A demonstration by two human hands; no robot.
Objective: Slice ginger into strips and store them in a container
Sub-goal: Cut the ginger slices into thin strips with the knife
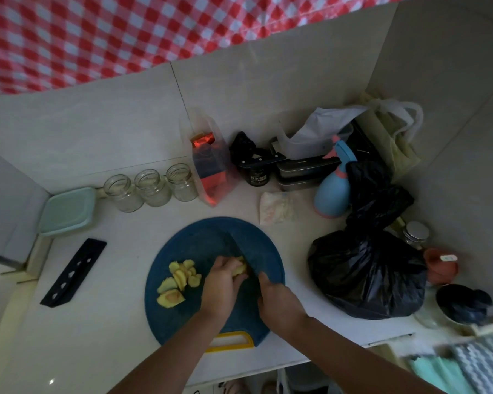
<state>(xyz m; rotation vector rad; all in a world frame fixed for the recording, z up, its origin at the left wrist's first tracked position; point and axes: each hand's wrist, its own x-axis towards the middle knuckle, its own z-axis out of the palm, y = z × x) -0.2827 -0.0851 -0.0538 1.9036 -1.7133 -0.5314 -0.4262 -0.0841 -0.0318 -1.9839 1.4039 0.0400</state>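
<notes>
A round blue cutting board (188, 317) with a yellow handle lies at the counter's front. Several yellow ginger slices (178, 282) are piled on its left half. My left hand (221, 282) holds down a ginger piece (240, 269) near the board's middle, fingers curled over it. My right hand (279, 301) grips the handle of a dark-bladed knife (244, 251); the blade stands against the ginger piece, right beside my left fingertips. A teal lidded container (67, 211) sits at the back left.
A black knife sheath (73, 273) lies left of the board. Three glass jars (151, 187) stand along the back wall. A tied black bag (367, 268), a blue spray bottle (333, 191), stacked boxes and small pots crowd the right side.
</notes>
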